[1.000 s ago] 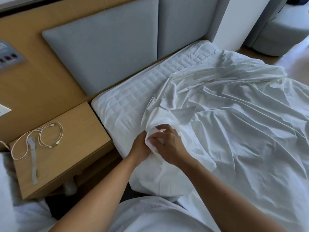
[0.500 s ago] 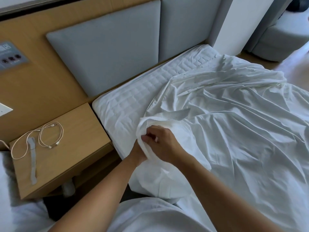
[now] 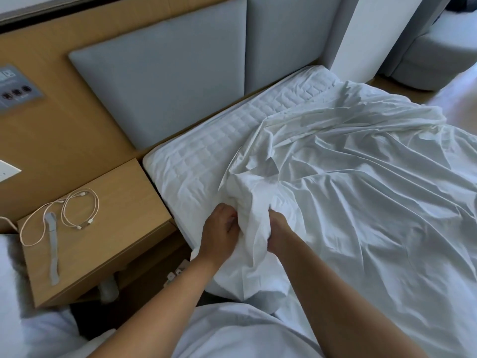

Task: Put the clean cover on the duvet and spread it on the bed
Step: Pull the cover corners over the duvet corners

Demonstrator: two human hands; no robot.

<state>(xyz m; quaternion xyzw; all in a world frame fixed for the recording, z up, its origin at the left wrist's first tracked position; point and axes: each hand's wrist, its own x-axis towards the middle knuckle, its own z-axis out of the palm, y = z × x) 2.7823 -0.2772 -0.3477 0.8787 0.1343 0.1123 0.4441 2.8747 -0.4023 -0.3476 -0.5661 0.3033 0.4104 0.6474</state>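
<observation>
A white duvet in its white cover (image 3: 361, 208) lies crumpled across the bed, over the quilted mattress pad (image 3: 204, 156). Its near corner (image 3: 254, 202) is bunched up at the bed's left edge. My left hand (image 3: 219, 231) grips this bunch from the left, fingers curled into the cloth. My right hand (image 3: 277, 229) grips it from the right, and folds of fabric hide most of its fingers. The corner hangs down over the side of the mattress between my forearms.
A wooden bedside table (image 3: 98, 228) stands left of the bed with a coiled white cable (image 3: 77, 210) and a grey strap (image 3: 53, 251) on it. Grey padded headboard panels (image 3: 165, 73) line the wall. More white bedding (image 3: 15, 306) lies at lower left.
My right hand has moved from on top of the corner to its right side. The bunched fabric has been gathered and raised between both hands. The view has shifted slightly.
</observation>
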